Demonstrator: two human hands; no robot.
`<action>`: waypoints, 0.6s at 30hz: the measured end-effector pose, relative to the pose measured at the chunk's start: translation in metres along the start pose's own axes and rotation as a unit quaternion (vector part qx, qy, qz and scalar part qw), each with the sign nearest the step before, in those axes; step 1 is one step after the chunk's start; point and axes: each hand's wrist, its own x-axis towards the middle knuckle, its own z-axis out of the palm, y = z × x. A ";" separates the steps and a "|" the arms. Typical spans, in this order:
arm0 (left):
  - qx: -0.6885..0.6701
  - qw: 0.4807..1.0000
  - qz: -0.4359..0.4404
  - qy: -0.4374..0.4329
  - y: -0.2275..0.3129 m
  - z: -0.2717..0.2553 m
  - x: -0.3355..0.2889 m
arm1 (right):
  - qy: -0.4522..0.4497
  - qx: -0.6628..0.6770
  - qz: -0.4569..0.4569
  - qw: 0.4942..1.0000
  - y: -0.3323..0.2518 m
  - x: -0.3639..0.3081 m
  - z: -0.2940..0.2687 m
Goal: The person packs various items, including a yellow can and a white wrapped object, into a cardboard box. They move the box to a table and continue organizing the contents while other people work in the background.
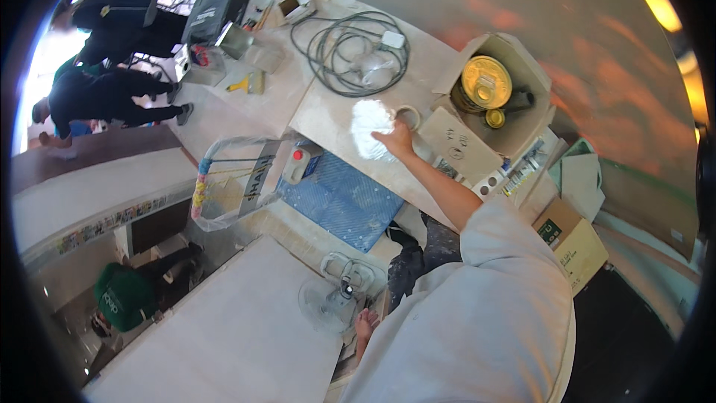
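My right hand (396, 140) reaches over the pale worktable and is closed on a glaring white bundle (369, 128), too bright to tell whether it is cloth or plastic. Right beside that hand, a roll of beige tape (409, 116) lies on the table. A coiled dark cable (322, 67) with a white plug block rests beyond the bundle. My left hand (365, 324) hangs low near a clear-bladed fan (328, 302); its fingers look loosely apart, with nothing seen in them.
An open cardboard box (531, 67) holds yellow-lidded cans at the right. A yellow-handled brush (246, 83) and a black case (216, 15) are at the far left. Below the table edge are a white jug (300, 163) and a blue mat (339, 198). Several people stand or bend at the left.
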 end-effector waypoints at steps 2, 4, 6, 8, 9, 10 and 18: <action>0.003 1.000 0.000 -0.006 0.009 0.006 0.006 | -0.019 0.130 -0.090 0.987 -0.031 -0.028 -0.027; 0.050 0.999 0.006 -0.020 0.024 0.008 0.008 | -0.045 0.200 -0.056 0.977 -0.063 -0.056 -0.073; 0.144 0.984 0.062 -0.080 0.044 0.014 0.017 | -0.042 0.309 -0.057 0.949 -0.094 -0.079 -0.129; 0.282 0.940 0.160 -0.111 0.061 0.020 0.020 | -0.008 0.445 -0.080 0.892 -0.117 -0.091 -0.184; 0.369 0.892 0.233 -0.116 0.069 0.023 0.022 | 0.029 0.459 -0.049 0.887 -0.123 -0.093 -0.210; 0.261 0.947 0.158 -0.099 0.072 0.032 0.022 | 0.025 0.488 -0.076 0.869 -0.124 -0.090 -0.234; 0.120 0.990 0.067 -0.038 0.113 0.060 -0.001 | 0.417 0.120 0.114 0.894 -0.040 0.017 -0.264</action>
